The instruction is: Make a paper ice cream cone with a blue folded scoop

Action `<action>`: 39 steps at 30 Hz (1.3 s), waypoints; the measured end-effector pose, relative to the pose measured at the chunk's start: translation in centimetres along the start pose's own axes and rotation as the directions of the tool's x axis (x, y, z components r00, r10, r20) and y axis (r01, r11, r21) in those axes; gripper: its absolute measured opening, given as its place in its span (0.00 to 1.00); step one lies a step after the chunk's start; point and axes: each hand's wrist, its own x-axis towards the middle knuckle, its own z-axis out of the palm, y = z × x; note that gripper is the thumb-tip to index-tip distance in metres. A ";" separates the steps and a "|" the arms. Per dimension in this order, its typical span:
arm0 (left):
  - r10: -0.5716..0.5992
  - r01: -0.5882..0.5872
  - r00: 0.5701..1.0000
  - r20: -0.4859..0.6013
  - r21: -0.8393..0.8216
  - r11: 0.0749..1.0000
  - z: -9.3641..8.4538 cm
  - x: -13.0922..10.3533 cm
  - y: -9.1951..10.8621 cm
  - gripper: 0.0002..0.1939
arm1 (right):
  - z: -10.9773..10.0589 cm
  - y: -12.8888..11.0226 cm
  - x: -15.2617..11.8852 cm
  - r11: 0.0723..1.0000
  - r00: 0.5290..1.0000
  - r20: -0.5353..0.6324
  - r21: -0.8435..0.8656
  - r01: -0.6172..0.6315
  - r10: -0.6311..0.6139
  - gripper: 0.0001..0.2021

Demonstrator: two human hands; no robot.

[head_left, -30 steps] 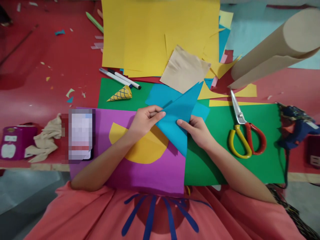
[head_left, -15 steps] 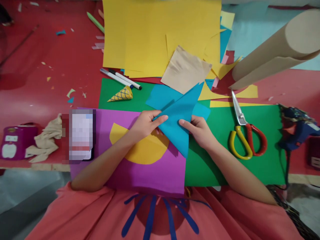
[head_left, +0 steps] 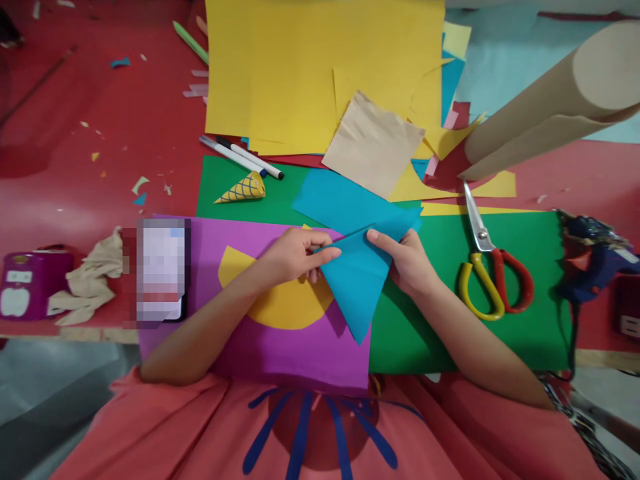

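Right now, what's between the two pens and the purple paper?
A small yellow cone with dark criss-cross lines, lying on green paper; the head view shows it.

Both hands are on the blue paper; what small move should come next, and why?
Perhaps curl the right side of the held blue paper inward: the left hand pinches its left corner, the right hand grips the opposite side, and neither hand holds its lower point.

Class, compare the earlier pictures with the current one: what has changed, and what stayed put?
The folded blue paper has turned clockwise, its lower tip shifting down the picture. The right hand has moved its thumb toward the paper's upper edge; the left hand kept hold. Scissors and patterned cone stayed put.
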 end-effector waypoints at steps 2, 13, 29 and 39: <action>0.027 -0.027 0.999 -0.046 -0.011 1.000 0.1 0.2 -0.3 0.20 | 0.2 0.1 0.0 1.000 0.999 -0.035 -0.013 0.021 -0.021 0.12; 0.124 -0.092 0.982 -0.139 0.217 0.972 -0.3 0.9 -1.2 0.20 | 0.3 -0.3 -0.2 0.998 0.993 -0.115 0.046 0.040 -0.034 0.10; 0.151 -0.114 0.927 -0.344 0.125 0.986 -0.2 0.7 -0.3 0.21 | 0.3 0.3 -0.7 0.993 0.979 0.195 -0.111 -0.034 0.056 0.15; 0.110 -0.138 0.909 -0.402 -0.042 0.990 -0.6 0.4 0.7 0.18 | -0.5 0.0 -0.2 0.982 0.996 0.077 -0.183 0.047 -0.033 0.16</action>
